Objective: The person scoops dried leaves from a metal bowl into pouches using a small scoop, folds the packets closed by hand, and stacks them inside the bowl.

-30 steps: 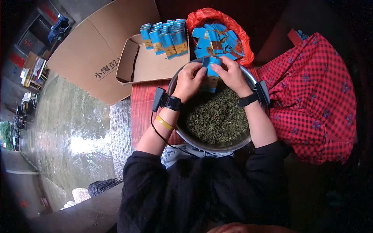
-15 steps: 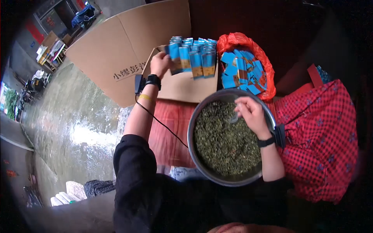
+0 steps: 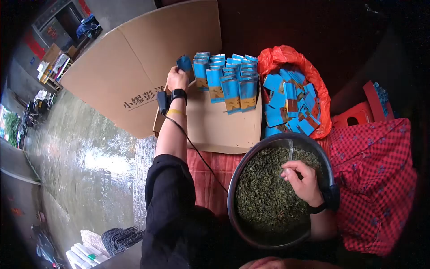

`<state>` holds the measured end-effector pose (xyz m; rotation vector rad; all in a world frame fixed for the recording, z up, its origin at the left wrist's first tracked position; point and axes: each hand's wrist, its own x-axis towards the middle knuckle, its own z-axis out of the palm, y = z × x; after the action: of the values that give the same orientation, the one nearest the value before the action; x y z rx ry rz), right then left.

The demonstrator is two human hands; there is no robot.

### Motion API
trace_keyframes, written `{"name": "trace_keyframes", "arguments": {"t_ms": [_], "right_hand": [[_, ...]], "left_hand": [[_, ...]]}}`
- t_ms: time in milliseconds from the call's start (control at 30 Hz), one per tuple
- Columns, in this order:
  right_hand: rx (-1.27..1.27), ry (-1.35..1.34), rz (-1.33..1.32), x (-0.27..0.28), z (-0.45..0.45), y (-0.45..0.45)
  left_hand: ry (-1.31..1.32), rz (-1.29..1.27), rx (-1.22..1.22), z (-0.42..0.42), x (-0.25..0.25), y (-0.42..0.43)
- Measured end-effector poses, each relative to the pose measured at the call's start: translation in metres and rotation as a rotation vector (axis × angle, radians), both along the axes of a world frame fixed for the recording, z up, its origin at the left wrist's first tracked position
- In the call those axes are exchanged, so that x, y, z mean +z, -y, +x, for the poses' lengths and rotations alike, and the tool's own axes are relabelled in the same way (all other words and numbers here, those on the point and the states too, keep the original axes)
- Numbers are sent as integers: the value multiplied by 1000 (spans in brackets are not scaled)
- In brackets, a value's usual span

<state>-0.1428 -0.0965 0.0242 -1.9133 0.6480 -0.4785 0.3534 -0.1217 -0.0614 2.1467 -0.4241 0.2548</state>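
Note:
My left hand (image 3: 178, 79) is closed on a blue packet (image 3: 183, 63), at the left end of the rows of blue-and-brown packets (image 3: 231, 95) standing in an open cardboard box (image 3: 219, 130). Over a metal basin (image 3: 234, 188) of dried green leaves (image 3: 268, 193), my right hand (image 3: 304, 181) pinches a clear spoon (image 3: 291, 150). The spoon's bowl points away from me, above the leaves. Part of its handle is hidden in my fingers.
Behind the basin, a red plastic bag (image 3: 323, 107) holds a heap of loose blue packets (image 3: 291, 96). A tall cardboard flap (image 3: 125, 67) rises at the left. Red checked cloth (image 3: 376, 188) lies at the right. A black cable (image 3: 201, 154) runs from my left wrist.
My left hand has shifted left with the packet, to the edge of the rows. The spoon now points away from me, and my right hand sits lower in view. The whole view has shifted.

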Motion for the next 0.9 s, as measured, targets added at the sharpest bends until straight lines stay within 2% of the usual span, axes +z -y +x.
{"name": "trace_keyframes", "arguments": {"t_ms": [233,333,500,567,600,633,700,767,900], "right_hand": [[0,-17,-61,5,2,-5],[4,-17,-75,6,3,-3],[19,-63,-116,4,6,4],[34,-16,-183,-4,4,8],[27,-38,-110,-6,3,8],[51,7,-202,-8,2,10],[62,36,-177,-4,2,8],[74,70,-38,-6,0,12],[114,60,-65,-14,-10,32]], "left_hand": [[-25,-94,-3,0,-13,11],[-94,-63,-55,-11,-10,9],[15,69,-94,8,-21,6],[71,-155,-137,-6,-11,2],[108,-217,-182,-17,-2,4],[143,-276,-222,-27,6,5],[158,-339,-531,-43,14,11],[-110,-321,-764,-112,52,0],[-308,-108,-1188,-205,77,-8]]}}
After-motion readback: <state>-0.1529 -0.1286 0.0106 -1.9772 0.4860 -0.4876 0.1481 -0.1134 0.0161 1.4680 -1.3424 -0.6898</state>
